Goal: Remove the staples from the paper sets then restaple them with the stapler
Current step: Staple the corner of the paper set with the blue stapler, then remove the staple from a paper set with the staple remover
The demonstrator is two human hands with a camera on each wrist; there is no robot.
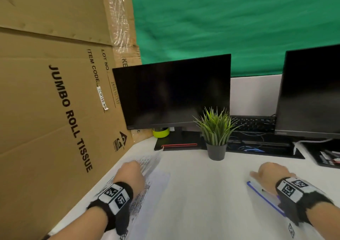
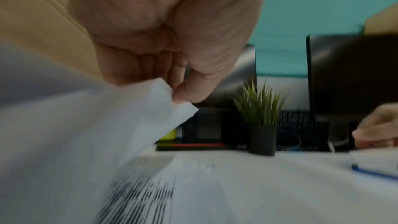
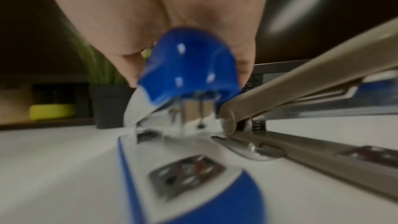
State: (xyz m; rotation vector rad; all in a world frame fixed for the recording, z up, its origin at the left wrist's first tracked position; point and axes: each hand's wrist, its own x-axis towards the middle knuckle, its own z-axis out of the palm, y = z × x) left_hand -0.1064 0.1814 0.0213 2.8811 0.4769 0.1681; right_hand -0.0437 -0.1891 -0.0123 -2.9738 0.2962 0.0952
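A set of printed white sheets (image 1: 147, 190) lies on the white desk at the left. My left hand (image 1: 131, 173) pinches the far corner of the top sheets (image 2: 150, 111) between thumb and fingers and lifts it off the stack. At the right, a long blue and white stapler (image 1: 265, 195) rests on the desk. My right hand (image 1: 270, 173) grips its blue top arm (image 3: 189, 67) from above, above the base's metal anvil plate (image 3: 185, 175). A grey bar (image 3: 301, 91) runs along beside the stapler.
Large cardboard boxes (image 1: 46, 92) wall off the left side. Two dark monitors (image 1: 174, 92) stand at the back, with a small potted plant (image 1: 216, 135), a yellow-green object (image 1: 161, 132), a keyboard (image 1: 253, 123) and cables behind.
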